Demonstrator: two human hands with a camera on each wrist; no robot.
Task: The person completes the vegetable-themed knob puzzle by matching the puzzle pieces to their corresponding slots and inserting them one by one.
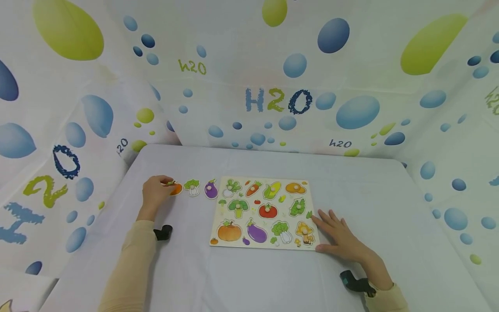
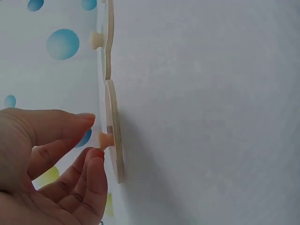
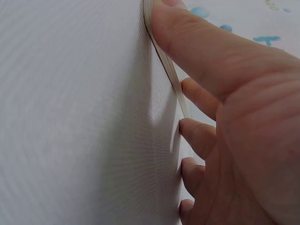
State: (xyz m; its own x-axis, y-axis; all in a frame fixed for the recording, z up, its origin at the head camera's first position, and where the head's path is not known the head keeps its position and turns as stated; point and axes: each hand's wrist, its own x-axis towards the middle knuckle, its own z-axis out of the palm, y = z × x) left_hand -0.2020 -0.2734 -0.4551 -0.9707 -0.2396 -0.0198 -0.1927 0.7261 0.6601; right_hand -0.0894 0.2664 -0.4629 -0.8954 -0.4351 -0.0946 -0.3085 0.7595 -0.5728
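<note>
My left hand is at an orange pumpkin puzzle piece, the leftmost of three knobbed wooden pieces in a row. In the left wrist view its wooden knob shows between my parted fingertips; one fingertip is right at the knob, while another stays apart from it. A bok choy piece and a purple eggplant piece lie to the right. My right hand is spread at the right edge of the vegetable puzzle board, its thumb and fingertips along that edge.
On the board, a tomato piece, a broccoli piece and several others sit in place. Pumpkin, eggplant and bok choy pictures fill its front row beside a mushroom piece. A white cloth covers the table; a patterned curtain hangs behind.
</note>
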